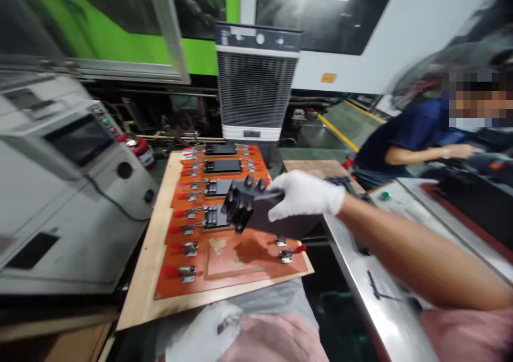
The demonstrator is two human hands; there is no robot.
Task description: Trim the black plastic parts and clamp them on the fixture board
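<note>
My right hand (302, 195), in a white glove, grips a black molded plastic part (242, 204) with a flat plate and several rounded knobs at one end. It holds the part above the nearest orange fixture board (240, 255), whose shallow recess has metal toggle clamps (188, 273) with red handles on both sides. In the fixtures behind, several similar black parts (222, 166) lie between clamps. Low in front of my body, my left hand (206, 330) shows as a blurred white glove; its fingers cannot be made out.
A wooden board (148, 276) carries the fixtures. An air cooler (256, 84) stands behind it. To the left is a grey machine cabinet (72, 191); a metal-topped bench (360, 266) runs along the right. A co-worker (404, 132) leans over work at the far right.
</note>
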